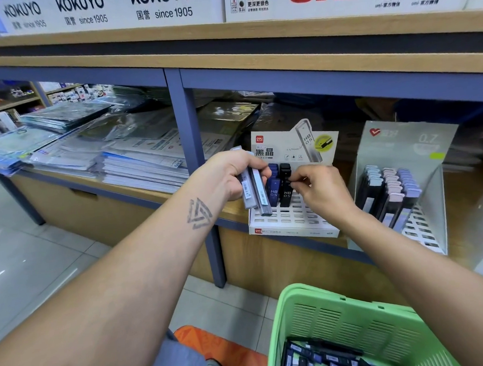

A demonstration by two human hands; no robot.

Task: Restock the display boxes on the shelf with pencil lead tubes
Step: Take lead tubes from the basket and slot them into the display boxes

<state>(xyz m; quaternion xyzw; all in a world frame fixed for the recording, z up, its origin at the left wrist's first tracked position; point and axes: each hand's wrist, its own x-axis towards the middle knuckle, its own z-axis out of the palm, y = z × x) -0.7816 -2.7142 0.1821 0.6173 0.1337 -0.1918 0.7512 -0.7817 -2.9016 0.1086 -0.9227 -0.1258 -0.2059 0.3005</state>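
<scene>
Right now the right hand pinches an upright black lead tube over the white display box, just beside the left hand, which grips spare grey tubes, long axes near vertical.

One head-worn view looks forward and down, close over the shelf, edges perhaps lens-bent.

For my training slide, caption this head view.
Left hand holds spare lead tubes while right hand slots one into the display box.
</scene>
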